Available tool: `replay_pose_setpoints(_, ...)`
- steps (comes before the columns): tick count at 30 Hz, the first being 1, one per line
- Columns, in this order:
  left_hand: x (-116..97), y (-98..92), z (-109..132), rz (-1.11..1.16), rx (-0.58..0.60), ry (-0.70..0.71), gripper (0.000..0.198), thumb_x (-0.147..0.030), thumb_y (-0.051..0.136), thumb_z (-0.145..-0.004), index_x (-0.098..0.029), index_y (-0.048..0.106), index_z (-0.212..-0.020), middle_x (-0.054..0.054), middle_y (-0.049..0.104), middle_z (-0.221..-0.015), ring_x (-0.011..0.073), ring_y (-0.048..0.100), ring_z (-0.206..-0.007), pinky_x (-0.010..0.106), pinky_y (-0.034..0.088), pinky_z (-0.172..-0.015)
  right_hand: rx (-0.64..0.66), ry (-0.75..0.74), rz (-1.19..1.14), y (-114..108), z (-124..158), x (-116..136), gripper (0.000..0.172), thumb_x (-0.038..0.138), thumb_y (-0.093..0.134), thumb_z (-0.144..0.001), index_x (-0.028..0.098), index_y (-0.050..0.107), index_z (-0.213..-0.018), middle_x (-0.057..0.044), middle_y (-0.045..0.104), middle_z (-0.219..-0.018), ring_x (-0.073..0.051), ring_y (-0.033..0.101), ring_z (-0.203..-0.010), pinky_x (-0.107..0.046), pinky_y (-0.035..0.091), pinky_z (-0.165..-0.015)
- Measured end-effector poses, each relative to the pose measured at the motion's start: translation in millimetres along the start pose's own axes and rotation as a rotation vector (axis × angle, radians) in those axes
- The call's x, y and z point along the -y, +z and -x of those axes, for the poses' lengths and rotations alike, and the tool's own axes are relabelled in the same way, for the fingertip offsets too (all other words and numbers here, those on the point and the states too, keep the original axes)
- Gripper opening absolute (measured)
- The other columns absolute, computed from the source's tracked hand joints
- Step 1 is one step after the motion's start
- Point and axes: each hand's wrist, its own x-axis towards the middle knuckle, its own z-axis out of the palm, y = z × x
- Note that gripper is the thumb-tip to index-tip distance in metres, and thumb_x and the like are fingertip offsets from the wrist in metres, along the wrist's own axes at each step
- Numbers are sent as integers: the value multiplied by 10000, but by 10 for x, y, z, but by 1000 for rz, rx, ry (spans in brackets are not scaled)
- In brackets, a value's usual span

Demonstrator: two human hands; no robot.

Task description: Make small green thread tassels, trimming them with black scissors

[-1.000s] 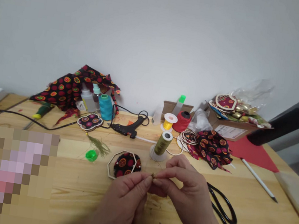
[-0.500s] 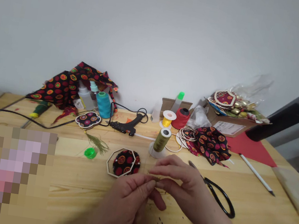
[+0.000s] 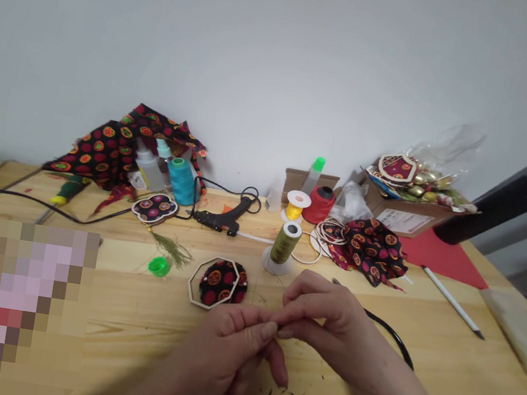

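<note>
Over the front of the wooden table, my left hand point(image 3: 236, 345) is closed, thumb pressed against the fingers. My right hand point(image 3: 331, 320) meets it at the fingertips in a pinch. Whatever lies between the fingers is too small or hidden to make out. Just beyond them stands a spool of olive thread point(image 3: 284, 245) on a white base. Left of the hands is a thin octagonal wooden frame point(image 3: 190, 283) overlapping a round piece of patterned dark fabric point(image 3: 218, 286). Scissors point(image 3: 396, 336) lie partly hidden under my right hand and forearm.
Further back are a black glue gun point(image 3: 225, 219), a blue thread cone point(image 3: 182, 182), a red thread cone point(image 3: 320, 206) and a yellow spool point(image 3: 294, 210). A flower-shaped ornament point(image 3: 155, 208), a green cap point(image 3: 159, 266), crumpled fabric point(image 3: 374, 250) and a cardboard box point(image 3: 401, 219) surround them.
My right hand's fingers have drawn together into a tighter pinch against the left fingertips. My right hand and forearm now cover more of the scissors.
</note>
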Motion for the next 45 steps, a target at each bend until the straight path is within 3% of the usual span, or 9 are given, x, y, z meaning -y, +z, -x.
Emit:
replay_pose_setpoints(7, -5, 17, 12, 116, 39, -32, 373, -416, 577, -838, -142, 637, -593, -58, 462, -415, 24, 171, -324, 192, 127, -328, -46, -32, 103, 15, -3, 34, 141, 149, 613, -853, 207, 693, -752, 4, 608, -782, -133, 579, -789, -257, 470, -698)
replay_pose_setpoints(12, -20, 22, 11, 275, -25, -67, 250, -378, 578, -808, -149, 669, -768, 35, 625, -563, 50, 171, -399, 198, 92, -369, -74, 4, 105, 36, -2, 38, 174, 93, 590, -853, 186, 642, -716, 13, 588, -768, -129, 563, -793, -246, 444, -699)
replay_pose_setpoints(18, -63, 31, 45, 334, -4, -82, 284, -304, 486, -785, -116, 697, -821, 72, 621, -591, 72, 223, -430, 209, 137, -398, -94, 45, 89, 58, -14, 47, 195, 57, 580, -842, 186, 646, -711, 11, 596, -747, -134, 561, -781, -248, 435, -684)
replay_pose_setpoints(25, -56, 41, 41, 335, -52, -77, 324, -418, 595, -770, -113, 695, -816, 55, 601, -590, 72, 210, -448, 206, 121, -410, -146, 70, 1, 110, -13, -30, 179, 122, 543, -875, 192, 707, -867, -21, 625, -828, -141, 589, -801, -264, 453, -723)
replay_pose_setpoints(28, -37, 5, 34, 413, -39, -73, 457, -492, 573, -785, -71, 714, -898, 73, 603, -625, 77, 226, -471, 203, 122, -422, -289, 107, -24, 120, 7, -61, 232, 202, 490, -911, 216, 666, -1062, -45, 649, -999, -160, 585, -940, -288, 435, -827)
replay_pose_setpoints(31, -26, -23, 30, 475, -41, -48, 551, -543, 562, -781, -38, 709, -947, 82, 601, -643, 79, 211, -485, 204, 116, -431, -459, 223, -27, 138, 64, -58, 230, 279, 461, -920, 213, 680, -938, -31, 654, -890, -164, 581, -857, -287, 429, -772)
replay_pose_setpoints(35, -15, -19, 24, 492, -84, 2, 603, -604, 621, -706, -58, 710, -945, 79, 610, -644, 80, 217, -488, 206, 137, -442, -431, 400, -146, 251, 145, -25, 307, 361, 543, -844, 185, 649, -616, -2, 556, -617, -151, 512, -622, -269, 398, -589)
replay_pose_setpoints(40, 3, 21, -2, 496, -152, -28, 670, -651, 724, -552, -105, 736, -940, 21, 573, -617, 61, 234, -475, 196, 140, -453, -350, 522, -428, 490, 130, -3, 217, 372, 674, -694, 166, 734, -721, -23, 603, -655, -162, 532, -622, -284, 412, -596)
replay_pose_setpoints(45, 15, 80, -16, 494, -277, -78, 744, -672, 793, -345, -140, 770, -865, -28, 489, -556, 49, 267, -470, 189, 140, -457, -389, 540, -356, 595, 63, 28, 187, 306, 707, -622, 162, 760, -728, 5, 522, -580, -142, 437, -569, -273, 344, -542)
